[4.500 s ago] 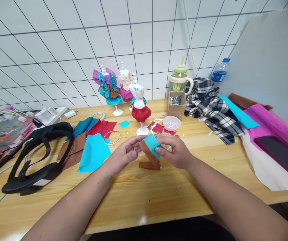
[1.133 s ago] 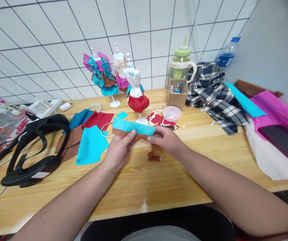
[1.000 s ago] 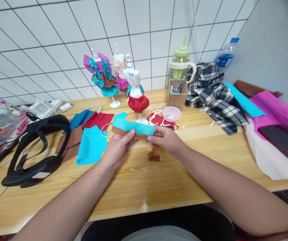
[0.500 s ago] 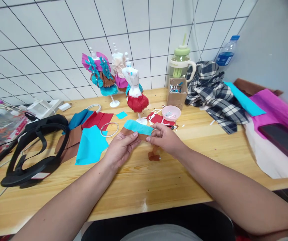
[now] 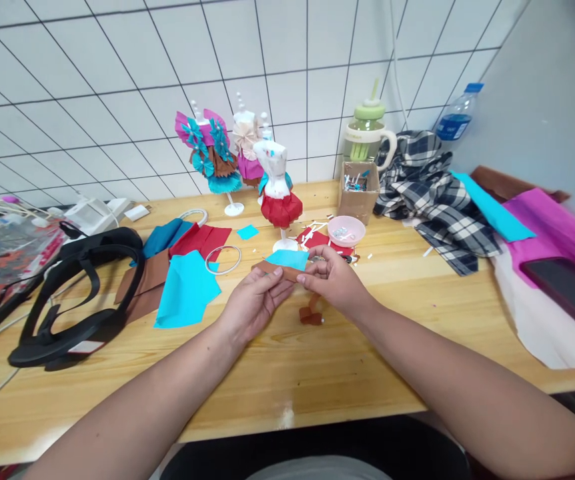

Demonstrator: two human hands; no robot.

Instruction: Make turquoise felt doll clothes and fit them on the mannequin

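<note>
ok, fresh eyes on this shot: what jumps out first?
Probably the white dress form in its puffed red skirt, upright near the centre. Then the blue-and-brown strip just in front of it, held by the left hand and right hand, and the black headset at left.

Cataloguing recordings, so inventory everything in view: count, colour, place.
Papery strips: two, turquoise and brown, centre, held
Dressed mannequins: four, multicoloured, back centre
Round bowl: one, pink, near mannequins
Cardboard box: one, brown, behind bowl
Handled jug: one, green-lidded, behind box
Plaid cloth: one, monochrome, back right
Plastic bottle: one, clear, back right
Papery sheets: several, multicoloured, both sides
Thin rings: two, white, left
Curved headset: one, black, left
Phonelike slab: one, dark, right
Blurred clutter: uncountable, multicoloured, left
Wooden table: one, tan, beneath
Left hand, right hand: two, bare, on strips
</note>
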